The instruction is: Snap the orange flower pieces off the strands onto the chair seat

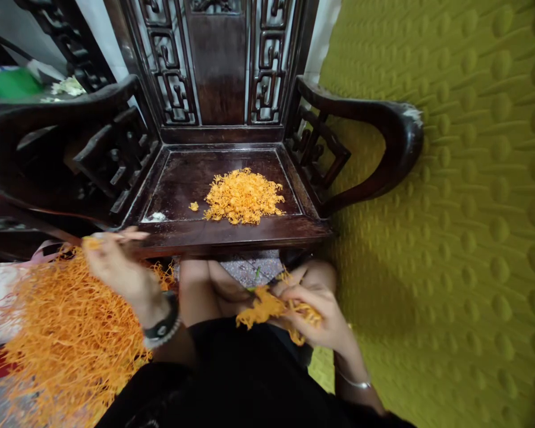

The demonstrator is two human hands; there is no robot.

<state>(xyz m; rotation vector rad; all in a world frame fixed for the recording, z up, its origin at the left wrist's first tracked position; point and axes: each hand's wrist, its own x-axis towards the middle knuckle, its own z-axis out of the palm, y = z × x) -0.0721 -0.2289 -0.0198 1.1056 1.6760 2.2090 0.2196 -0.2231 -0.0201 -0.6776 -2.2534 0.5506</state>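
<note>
Before a dark carved wooden chair, a big heap of stringy orange strands lies low on the left, a small mound of curly orange pieces sits on the seat; the right hand pinches a limp yellow-orange cluster, the blurred left hand's grip unclear

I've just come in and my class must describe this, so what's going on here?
A person sits facing a chair. Their right hand holds orange strips; their left hand, blurred, seems to pinch an orange piece by a big tangle. A pile of small pieces lies on the seat, one piece lying apart.
</note>
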